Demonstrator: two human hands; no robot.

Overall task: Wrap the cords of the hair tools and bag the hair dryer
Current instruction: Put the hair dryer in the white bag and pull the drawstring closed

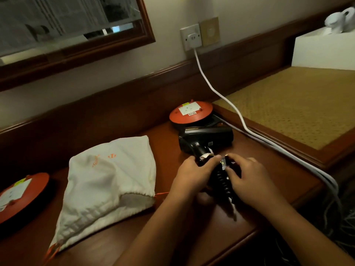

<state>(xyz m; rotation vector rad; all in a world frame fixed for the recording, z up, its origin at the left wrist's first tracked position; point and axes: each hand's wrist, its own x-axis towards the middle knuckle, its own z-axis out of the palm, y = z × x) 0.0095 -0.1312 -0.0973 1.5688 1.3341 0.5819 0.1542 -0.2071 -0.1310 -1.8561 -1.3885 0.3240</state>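
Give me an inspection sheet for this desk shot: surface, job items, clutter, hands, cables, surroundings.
Surface: wooden desk, brown and glossy.
Job's things: black hair dryer lies mid-desk; its coiled cord is bunched by the handle; white drawstring bag lies to its left, dryer not yet inside.
Clutter: orange cable reel behind the dryer; second reel at the left edge.
Hands: left hand grips the dryer's handle; right hand holds the coiled cord.
Cables: white cable runs from the wall socket down past the desk's right side.
Surroundings: framed mirror on the wall; woven mat and white box at right.
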